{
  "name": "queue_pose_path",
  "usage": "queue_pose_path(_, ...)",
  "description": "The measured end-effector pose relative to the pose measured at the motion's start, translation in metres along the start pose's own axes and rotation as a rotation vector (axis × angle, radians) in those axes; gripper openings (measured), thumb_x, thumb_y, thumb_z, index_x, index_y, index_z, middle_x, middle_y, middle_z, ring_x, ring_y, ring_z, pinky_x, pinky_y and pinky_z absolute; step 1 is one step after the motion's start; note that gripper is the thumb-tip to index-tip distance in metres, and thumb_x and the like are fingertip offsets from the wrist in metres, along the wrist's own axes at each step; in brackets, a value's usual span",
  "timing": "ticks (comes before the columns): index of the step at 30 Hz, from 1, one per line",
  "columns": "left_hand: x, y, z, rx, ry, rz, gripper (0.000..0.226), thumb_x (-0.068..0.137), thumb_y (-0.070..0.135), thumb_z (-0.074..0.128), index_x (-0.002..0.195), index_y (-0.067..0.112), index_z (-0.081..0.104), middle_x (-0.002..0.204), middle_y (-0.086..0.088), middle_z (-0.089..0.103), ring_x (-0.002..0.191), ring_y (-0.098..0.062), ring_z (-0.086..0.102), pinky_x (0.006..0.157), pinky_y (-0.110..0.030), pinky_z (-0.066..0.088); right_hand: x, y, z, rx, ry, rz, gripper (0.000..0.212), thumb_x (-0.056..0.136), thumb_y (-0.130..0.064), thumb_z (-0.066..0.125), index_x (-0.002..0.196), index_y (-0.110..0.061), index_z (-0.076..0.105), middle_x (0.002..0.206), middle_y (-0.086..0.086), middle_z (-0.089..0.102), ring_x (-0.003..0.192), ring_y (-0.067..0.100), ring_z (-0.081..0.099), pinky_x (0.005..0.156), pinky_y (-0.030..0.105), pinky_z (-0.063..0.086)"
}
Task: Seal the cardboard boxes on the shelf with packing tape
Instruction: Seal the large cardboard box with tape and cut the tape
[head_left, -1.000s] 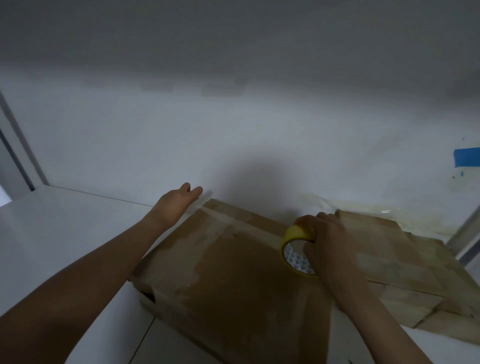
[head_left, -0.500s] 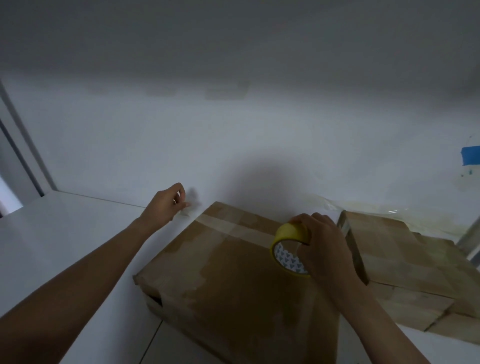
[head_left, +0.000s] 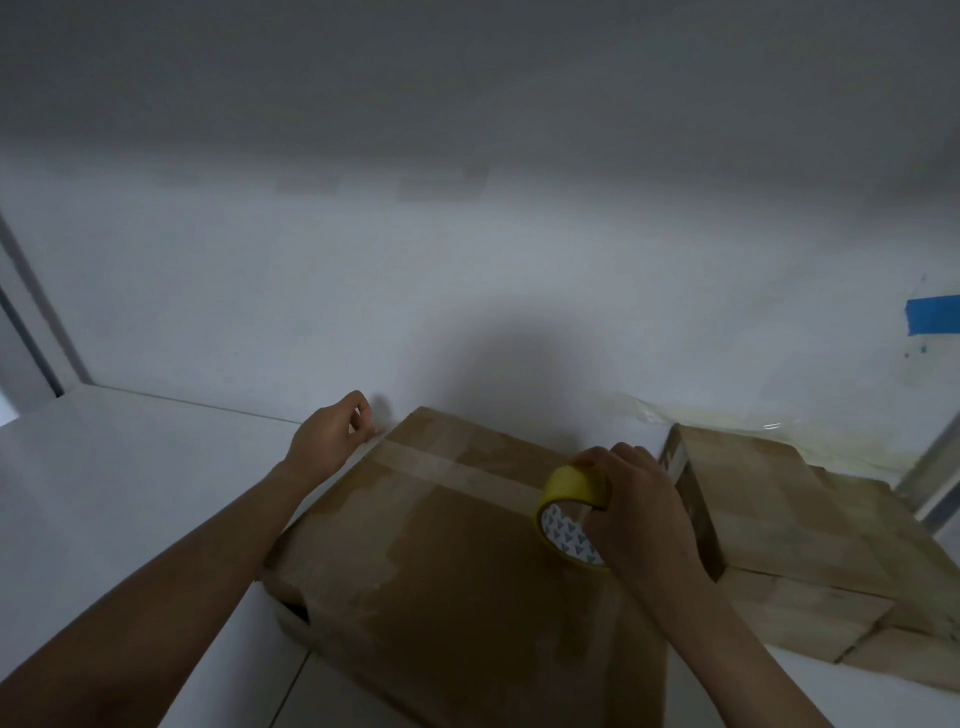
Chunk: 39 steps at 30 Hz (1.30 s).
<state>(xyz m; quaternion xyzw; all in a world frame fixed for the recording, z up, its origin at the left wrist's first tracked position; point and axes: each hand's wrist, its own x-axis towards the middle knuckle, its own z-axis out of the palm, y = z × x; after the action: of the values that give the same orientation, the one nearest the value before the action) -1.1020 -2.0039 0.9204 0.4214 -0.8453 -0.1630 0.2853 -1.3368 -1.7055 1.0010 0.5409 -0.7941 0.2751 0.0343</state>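
A large cardboard box (head_left: 457, 587) lies flat on the white shelf (head_left: 130, 467) in front of me. A clear strip of tape (head_left: 457, 470) runs across its far part, from the left edge to the roll. My right hand (head_left: 636, 512) grips the yellow tape roll (head_left: 569, 512) on the box's right side. At the box's far left corner my left hand (head_left: 332, 439) pinches the tape's free end. A second cardboard box (head_left: 769, 525) lies to the right, touching the first.
The white back wall (head_left: 467, 291) stands close behind the boxes. A blue tape piece (head_left: 932, 314) sticks on the wall at right. Crumpled clear plastic (head_left: 727, 421) lies behind the right box. A shelf post (head_left: 31, 332) stands at left.
My left hand went from straight fingers over the box corner to pinching the tape end there. The tape strip now shows stretched across the box, and the roll sits slightly farther right.
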Motion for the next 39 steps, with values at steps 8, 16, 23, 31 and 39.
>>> queue_pose_path(8, -0.008, 0.001, 0.011, -0.034, -0.100, -0.047, 0.016, 0.095, 0.027, 0.061, 0.084, 0.029, 0.049, 0.083, 0.008, 0.064, 0.062, -0.015, 0.057, 0.063, -0.033, 0.046, 0.002, 0.005, 0.003, 0.006, -0.006, -0.005, 0.048, 0.070, -0.007, 0.069, 0.115, -0.022, 0.063, 0.091, -0.007, 0.044, 0.096, 0.017, 0.047, 0.064, 0.029, 0.040)
queue_pose_path(16, -0.012, -0.006, 0.015, 0.039, -0.419, -0.138, 0.024, 0.101, 0.031, 0.047, 0.118, 0.026, 0.063, 0.117, 0.002, 0.064, 0.103, -0.019, 0.062, 0.084, -0.028, 0.043, 0.004, 0.010, 0.006, 0.008, -0.002, -0.009, 0.047, 0.074, -0.009, 0.068, 0.119, -0.022, 0.061, 0.093, -0.007, 0.043, 0.090, 0.010, 0.036, 0.065, 0.026, 0.037)
queue_pose_path(23, -0.003, -0.003, -0.010, -0.082, -0.123, -0.265, 0.011, 0.099, 0.024, 0.058, 0.092, 0.019, 0.064, 0.090, 0.000, 0.074, 0.067, -0.018, 0.071, 0.064, -0.027, 0.052, 0.001, 0.010, 0.014, 0.020, 0.028, 0.014, 0.050, 0.073, -0.010, 0.068, 0.120, -0.024, 0.062, 0.098, 0.000, 0.057, 0.097, 0.021, 0.051, 0.066, 0.034, 0.048)
queue_pose_path(31, -0.033, 0.077, 0.004, 0.018, -0.309, -0.095, 0.053, 0.106, 0.050, 0.023, 0.150, 0.026, 0.036, 0.150, -0.001, 0.045, 0.134, -0.021, 0.046, 0.105, -0.035, 0.035, -0.015, 0.031, 0.022, 0.264, 0.128, 0.128, 0.069, 0.075, -0.004, 0.071, 0.136, -0.025, 0.047, 0.105, 0.001, 0.054, 0.096, 0.021, 0.054, 0.077, 0.036, 0.050)
queue_pose_path(39, -0.038, 0.072, 0.020, 0.218, -0.334, -0.107, 0.054, 0.104, 0.052, 0.015, 0.156, 0.038, 0.017, 0.165, 0.000, 0.016, 0.144, -0.030, 0.033, 0.112, -0.050, 0.035, -0.032, 0.039, 0.041, 0.353, 0.129, 0.221, 0.034, 0.086, -0.009, 0.067, 0.117, -0.008, 0.055, 0.102, 0.012, 0.060, 0.095, 0.036, 0.059, 0.077, 0.041, 0.048)
